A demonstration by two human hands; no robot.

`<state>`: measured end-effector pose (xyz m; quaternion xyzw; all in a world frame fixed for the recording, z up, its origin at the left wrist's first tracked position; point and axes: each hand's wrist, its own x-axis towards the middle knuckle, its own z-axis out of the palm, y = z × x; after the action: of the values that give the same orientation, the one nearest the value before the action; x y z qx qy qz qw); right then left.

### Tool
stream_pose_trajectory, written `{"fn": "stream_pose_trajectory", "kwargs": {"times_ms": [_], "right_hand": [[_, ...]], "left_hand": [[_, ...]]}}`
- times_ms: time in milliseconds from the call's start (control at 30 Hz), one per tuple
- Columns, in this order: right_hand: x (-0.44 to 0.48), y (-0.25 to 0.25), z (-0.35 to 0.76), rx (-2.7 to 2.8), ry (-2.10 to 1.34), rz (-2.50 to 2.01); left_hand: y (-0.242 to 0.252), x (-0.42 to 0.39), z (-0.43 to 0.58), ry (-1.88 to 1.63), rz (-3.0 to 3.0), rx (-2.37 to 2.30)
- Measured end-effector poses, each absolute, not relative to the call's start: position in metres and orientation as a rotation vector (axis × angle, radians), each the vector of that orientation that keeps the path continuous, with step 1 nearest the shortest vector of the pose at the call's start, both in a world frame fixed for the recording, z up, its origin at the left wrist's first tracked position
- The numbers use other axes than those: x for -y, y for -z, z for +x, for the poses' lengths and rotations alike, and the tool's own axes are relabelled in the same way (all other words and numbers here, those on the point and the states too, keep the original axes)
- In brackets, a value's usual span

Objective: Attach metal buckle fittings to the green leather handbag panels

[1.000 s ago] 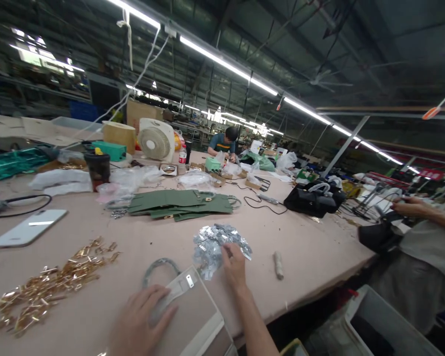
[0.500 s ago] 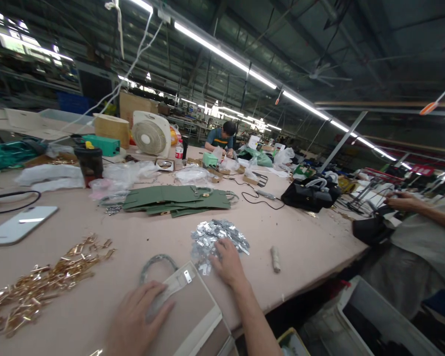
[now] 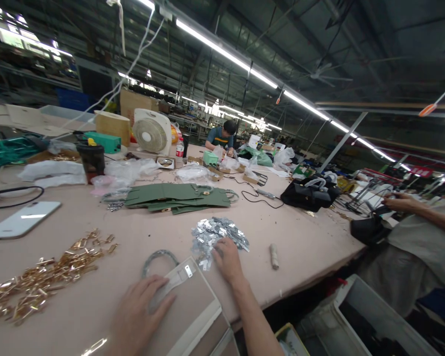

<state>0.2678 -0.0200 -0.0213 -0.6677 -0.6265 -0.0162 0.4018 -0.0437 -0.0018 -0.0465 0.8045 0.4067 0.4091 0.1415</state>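
Note:
A beige-grey bag panel [image 3: 193, 306] with a looped handle [image 3: 159, 254] at its far edge lies in front of me. One small silver plate [image 3: 188, 271] sits near its top corner. My left hand [image 3: 143, 306] rests on the panel's left side, fingers flat and thumb apart. Beyond the panel is a heap of small silver metal plates [image 3: 218, 231]. My right hand [image 3: 228, 259] is at the near edge of that heap, its fingers curled together. Whatever is between those fingertips is too small and covered to make out.
Gold metal fittings [image 3: 55, 277] are scattered at left, below a phone [image 3: 22, 220]. Green bag panels [image 3: 178, 197] lie stacked behind the heap. A short rolled piece [image 3: 274, 257] lies at right. Another person's arm [image 3: 411, 205] works beside a black bag [image 3: 309, 193].
The view has shifted slightly. My left hand stays on the panel, and my right hand remains at the plate heap, its fingers drawn in a little.

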Motion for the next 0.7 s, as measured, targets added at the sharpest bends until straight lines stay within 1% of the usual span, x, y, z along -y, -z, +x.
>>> {"fn": "stream_pose_trajectory", "kwargs": {"times_ms": [233,333,400,500,600,700], "right_hand": [[0.032,0.022,0.267,1.203,-0.226,-1.535],[0.036,0.014,0.252,1.135,-0.422,-1.468],[0.039,-0.001,0.234,1.265,-0.594,-1.421],[0.039,-0.032,0.2,1.62,-0.772,-1.377],[0.031,-0.053,0.176,1.857,-0.82,-1.315],[0.021,-0.056,0.166,1.987,-0.837,-1.259]], "left_hand": [[0.024,0.019,-0.043,-1.08,2.306,-1.233],[0.015,0.022,-0.042,-1.039,2.304,-1.262],[0.013,0.022,-0.043,-1.031,2.308,-1.252],[0.014,0.022,-0.045,-1.032,2.326,-1.236],[0.018,0.02,-0.046,-1.036,2.339,-1.222],[0.021,0.019,-0.046,-1.044,2.334,-1.212]]}}
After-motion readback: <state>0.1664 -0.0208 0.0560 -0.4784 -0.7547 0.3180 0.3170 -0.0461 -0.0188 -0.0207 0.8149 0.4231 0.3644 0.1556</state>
